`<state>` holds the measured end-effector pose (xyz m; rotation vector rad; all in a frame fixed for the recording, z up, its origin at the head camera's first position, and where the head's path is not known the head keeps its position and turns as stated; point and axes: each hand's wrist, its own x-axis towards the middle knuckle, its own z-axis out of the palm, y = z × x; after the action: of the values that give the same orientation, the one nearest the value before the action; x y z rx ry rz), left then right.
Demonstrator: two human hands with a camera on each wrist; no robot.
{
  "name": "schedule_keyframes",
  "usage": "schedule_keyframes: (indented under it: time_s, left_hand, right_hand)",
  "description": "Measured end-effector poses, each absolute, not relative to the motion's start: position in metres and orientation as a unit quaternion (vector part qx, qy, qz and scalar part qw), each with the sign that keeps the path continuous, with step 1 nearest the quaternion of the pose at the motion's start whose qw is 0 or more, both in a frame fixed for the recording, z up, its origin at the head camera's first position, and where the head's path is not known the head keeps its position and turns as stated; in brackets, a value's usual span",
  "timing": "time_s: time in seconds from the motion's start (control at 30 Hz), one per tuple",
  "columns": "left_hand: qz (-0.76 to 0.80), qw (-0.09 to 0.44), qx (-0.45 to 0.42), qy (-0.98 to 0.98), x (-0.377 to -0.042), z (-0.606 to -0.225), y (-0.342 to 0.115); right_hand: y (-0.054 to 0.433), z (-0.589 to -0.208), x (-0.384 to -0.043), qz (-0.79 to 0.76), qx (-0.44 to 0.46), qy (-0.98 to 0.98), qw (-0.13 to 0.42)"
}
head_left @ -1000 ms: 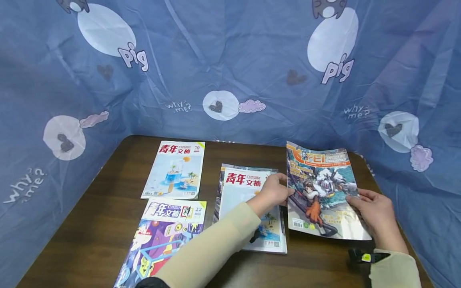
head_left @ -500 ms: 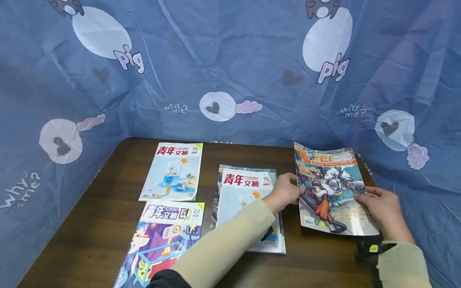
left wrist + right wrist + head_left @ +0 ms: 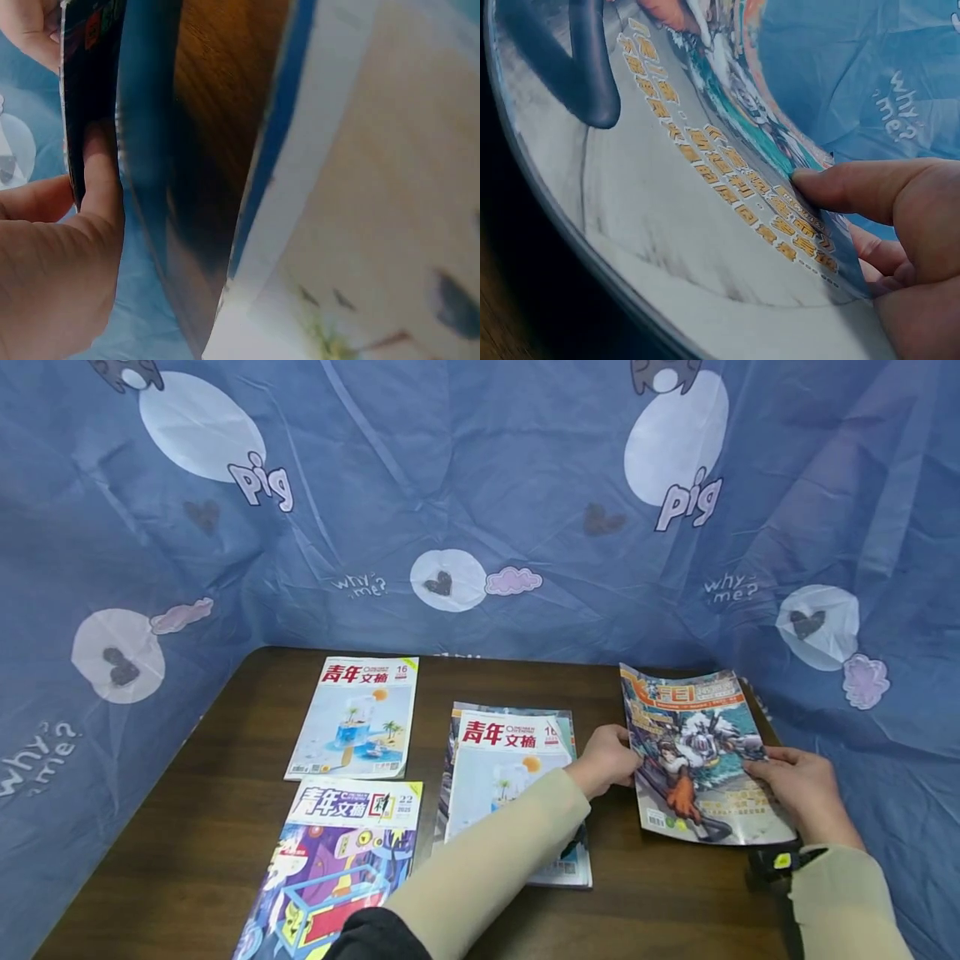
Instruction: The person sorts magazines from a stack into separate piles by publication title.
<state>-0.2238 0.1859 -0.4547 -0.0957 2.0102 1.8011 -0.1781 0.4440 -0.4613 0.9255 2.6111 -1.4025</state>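
A magazine with an orange title and a cartoon figure in an orange glove [image 3: 697, 752] is held by its two side edges at the right of the table. My left hand [image 3: 609, 758] pinches its left edge; the left wrist view shows the thumb on one face and fingers behind. On the right edge my right hand [image 3: 806, 789] pinches too, thumb on the cover [image 3: 727, 217] and fingers underneath. The cover bows between the hands. Just left of it lies a small pile of magazines, topped by a white and pale-blue one [image 3: 480, 777], partly hidden by my left sleeve.
Another pale-blue magazine [image 3: 352, 718] lies at the table's back left. In front of it is a purple, colourful magazine [image 3: 330, 868], partly covered by the left sleeve. The brown table [image 3: 187, 810] is enclosed by blue patterned cloth [image 3: 337, 527] behind and at both sides.
Both hands have carried the held magazine a little to the right, away from the middle pile, and it looks slightly lower now. The head view has shifted slightly.
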Motion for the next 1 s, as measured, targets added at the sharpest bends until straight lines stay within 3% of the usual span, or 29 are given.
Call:
schedule_keyframes:
  time_s: [0.6, 1.0]
  left_hand:
    - [0.607, 0.212, -0.067, 0.763, -0.237, -0.467, 0.200]
    - [0.482, 0.195, -0.049, 0.853, -0.240, -0.470, 0.203]
  right_hand:
    - [0.452, -0.478, -0.198, -0.384, 0.315, 0.868, 0.014]
    - [0.449, -0.479, -0.198, -0.339, 0.297, 0.893, 0.011]
